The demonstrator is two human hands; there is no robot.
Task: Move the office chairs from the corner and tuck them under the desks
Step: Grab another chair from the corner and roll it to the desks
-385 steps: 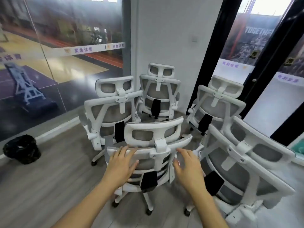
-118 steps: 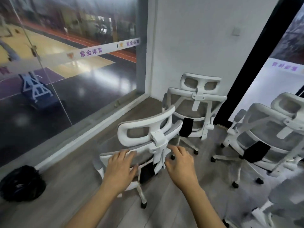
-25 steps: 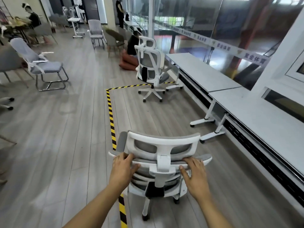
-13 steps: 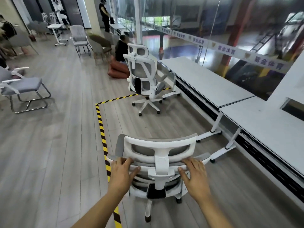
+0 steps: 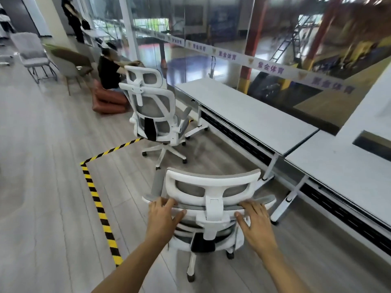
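Note:
A white office chair [image 5: 211,187] with grey mesh stands right in front of me, its back toward me. My left hand [image 5: 164,216] grips the left end of the backrest's top rail, thumb under it. My right hand [image 5: 256,220] grips the right end of the same rail. A second white office chair [image 5: 152,106] stands farther ahead, beside the far desk [image 5: 243,111]. A nearer desk [image 5: 347,172] runs along the glass wall on my right.
Yellow-black hazard tape [image 5: 99,206] marks a corner on the wooden floor left of my chair. A person in black [image 5: 110,72] sits on the floor by red cushions [image 5: 108,102] beyond the far chair. Grey visitor chairs [image 5: 31,51] stand at far left.
I have rolled the held chair forward along the desks; the far chair and desks are closer, and the view has turned right toward the glass wall. Both hands keep their grip.

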